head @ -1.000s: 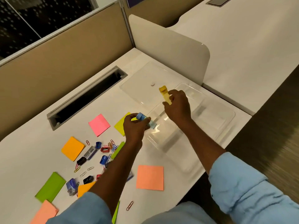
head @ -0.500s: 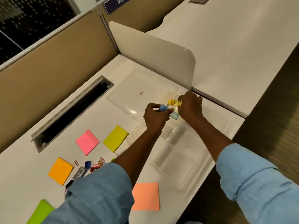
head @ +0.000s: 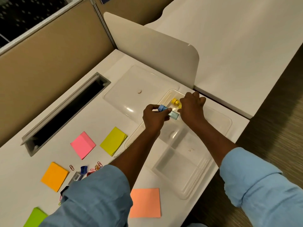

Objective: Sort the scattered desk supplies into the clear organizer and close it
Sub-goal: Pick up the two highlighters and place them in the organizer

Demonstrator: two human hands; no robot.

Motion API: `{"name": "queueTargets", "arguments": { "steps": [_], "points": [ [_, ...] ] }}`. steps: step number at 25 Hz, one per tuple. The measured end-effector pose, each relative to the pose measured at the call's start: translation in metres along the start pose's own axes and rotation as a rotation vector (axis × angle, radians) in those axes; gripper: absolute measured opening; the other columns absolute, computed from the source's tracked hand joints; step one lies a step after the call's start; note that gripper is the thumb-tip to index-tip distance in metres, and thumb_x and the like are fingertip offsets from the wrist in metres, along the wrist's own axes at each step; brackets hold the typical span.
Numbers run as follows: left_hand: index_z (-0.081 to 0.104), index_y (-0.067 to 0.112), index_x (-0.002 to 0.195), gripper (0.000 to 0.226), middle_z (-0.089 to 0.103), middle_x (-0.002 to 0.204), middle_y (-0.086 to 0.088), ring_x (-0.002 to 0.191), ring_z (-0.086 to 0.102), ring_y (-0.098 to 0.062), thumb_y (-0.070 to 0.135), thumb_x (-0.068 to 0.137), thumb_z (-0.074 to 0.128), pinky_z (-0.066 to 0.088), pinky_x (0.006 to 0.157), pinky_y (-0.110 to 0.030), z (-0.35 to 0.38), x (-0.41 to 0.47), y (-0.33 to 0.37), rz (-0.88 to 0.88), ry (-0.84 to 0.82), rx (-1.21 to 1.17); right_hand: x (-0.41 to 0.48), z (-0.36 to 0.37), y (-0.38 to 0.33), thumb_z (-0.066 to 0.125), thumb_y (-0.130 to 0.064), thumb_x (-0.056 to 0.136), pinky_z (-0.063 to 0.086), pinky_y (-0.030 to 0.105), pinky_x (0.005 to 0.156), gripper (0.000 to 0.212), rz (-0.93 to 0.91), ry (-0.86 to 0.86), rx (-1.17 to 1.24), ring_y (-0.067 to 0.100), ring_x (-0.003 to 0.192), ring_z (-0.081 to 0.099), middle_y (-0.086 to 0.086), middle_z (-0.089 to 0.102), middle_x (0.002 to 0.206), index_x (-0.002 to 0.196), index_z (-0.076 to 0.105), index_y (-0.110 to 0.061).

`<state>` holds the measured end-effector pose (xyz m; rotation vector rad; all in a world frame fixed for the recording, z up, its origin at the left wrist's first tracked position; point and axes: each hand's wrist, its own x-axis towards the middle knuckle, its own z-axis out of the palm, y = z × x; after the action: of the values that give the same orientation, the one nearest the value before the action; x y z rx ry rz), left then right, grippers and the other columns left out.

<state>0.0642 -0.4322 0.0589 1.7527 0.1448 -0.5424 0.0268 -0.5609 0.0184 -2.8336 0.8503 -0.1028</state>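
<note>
The left sleeve [head: 91,194] hides most of the small supplies [head: 83,170] (clips, sharpeners); lime note [head: 35,217] is edge-cropped.

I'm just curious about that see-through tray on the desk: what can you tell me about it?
The clear organizer is a long, shallow tray of transparent plastic with rounded corners, split by low walls into compartments. It lies flat and open at the desk's right edge; its clear lid rests beside it. Both hands reach over its far end, where a small yellow item sits. The near compartments look empty.
</note>
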Motion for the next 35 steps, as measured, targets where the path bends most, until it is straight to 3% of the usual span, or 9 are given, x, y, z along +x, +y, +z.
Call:
{"name": "queueTargets", "arguments": {
  "steps": [4,7,9,15,18,21,26,31,35],
  "points": [
    [0.058,0.004,0.104,0.035,0.065,0.104,-0.021,0.071,0.07,-0.027,0.007,0.074,0.077,0.061,0.07,-0.034,0.001,0.003,0.004,0.018,0.009,-0.024,-0.003,-0.022,0.003,0.062,-0.023,0.089,0.046,0.031,0.086,0.028,0.109,0.011,0.59,0.023,0.103,0.06,0.009,0.064,0.116,0.114,0.065,-0.01],
    [0.058,0.002,0.109,0.036,0.064,0.106,-0.022,0.072,0.07,-0.027,0.004,0.076,0.074,0.061,0.069,-0.031,0.006,0.0,0.008,-0.004,-0.006,-0.033,-0.011,-0.04,0.003,0.068,-0.033,0.084,0.045,0.024,0.084,0.047,0.057,-0.268,0.844,0.018,0.108,0.06,0.003,0.062,0.124,0.125,0.058,-0.014],
    [0.058,0.002,0.112,0.038,0.063,0.109,-0.025,0.079,0.07,-0.032,0.002,0.077,0.073,0.061,0.073,-0.035,0.01,-0.003,0.009,-0.03,-0.048,-0.069,-0.013,-0.043,0.004,0.072,-0.028,0.081,0.045,0.023,0.084,0.051,0.018,-0.343,0.785,0.019,0.107,0.061,0.005,0.063,0.124,0.128,0.057,-0.013],
    [0.053,0.007,0.127,0.041,0.066,0.11,-0.018,0.079,0.071,-0.029,0.015,0.088,0.064,0.058,0.082,-0.04,0.011,-0.011,0.006,0.101,-0.027,0.158,-0.018,-0.027,0.001,0.073,-0.013,0.079,0.05,0.03,0.088,0.04,-0.004,-0.083,0.499,0.025,0.103,0.064,0.011,0.067,0.114,0.117,0.062,-0.007],
    [0.062,0.008,0.113,0.025,0.07,0.099,-0.013,0.074,0.07,-0.026,0.017,0.089,0.062,0.059,0.077,-0.035,-0.006,-0.014,0.01,0.206,0.081,0.293,-0.018,-0.016,-0.003,0.071,-0.018,0.082,0.052,0.034,0.088,0.035,-0.032,-0.11,0.348,0.027,0.103,0.064,0.011,0.067,0.11,0.114,0.062,-0.008],
    [0.068,0.007,0.089,0.009,0.07,0.084,-0.012,0.058,0.065,-0.02,0.014,0.088,0.061,0.057,0.059,-0.029,-0.039,-0.025,0.002,0.201,0.081,0.241,-0.017,-0.007,-0.002,0.07,-0.018,0.083,0.05,0.034,0.084,0.029,-0.055,-0.112,0.248,0.028,0.1,0.063,0.012,0.067,0.106,0.108,0.061,-0.008],
    [0.067,0.013,0.075,0.013,0.069,0.072,-0.006,0.054,0.061,-0.019,0.017,0.087,0.062,0.051,0.056,-0.031,-0.104,-0.053,-0.027,0.164,0.145,0.24,-0.02,-0.01,-0.007,0.067,-0.013,0.083,0.049,0.037,0.081,0.017,-0.068,-0.102,0.267,0.036,0.096,0.062,0.018,0.066,0.099,0.094,0.062,-0.002],
    [0.068,0.007,0.079,0.014,0.069,0.071,-0.006,0.049,0.06,-0.017,0.018,0.086,0.064,0.047,0.052,-0.028,-0.158,-0.084,-0.054,0.138,0.162,0.302,-0.057,-0.043,-0.036,0.066,-0.017,0.084,0.05,0.034,0.079,0.021,-0.176,0.117,0.456,0.032,0.092,0.064,0.016,0.069,0.099,0.097,0.065,0.0],
    [0.069,0.005,0.086,0.01,0.069,0.074,-0.009,0.048,0.059,-0.011,0.013,0.085,0.065,0.048,0.047,-0.021,-0.211,-0.12,-0.088,0.059,0.227,0.341,-0.129,-0.057,-0.086,0.068,-0.025,0.084,0.052,0.031,0.076,0.023,-0.354,-0.012,0.682,0.017,0.082,0.063,0.006,0.069,0.098,0.099,0.067,-0.008]
  ]
}}
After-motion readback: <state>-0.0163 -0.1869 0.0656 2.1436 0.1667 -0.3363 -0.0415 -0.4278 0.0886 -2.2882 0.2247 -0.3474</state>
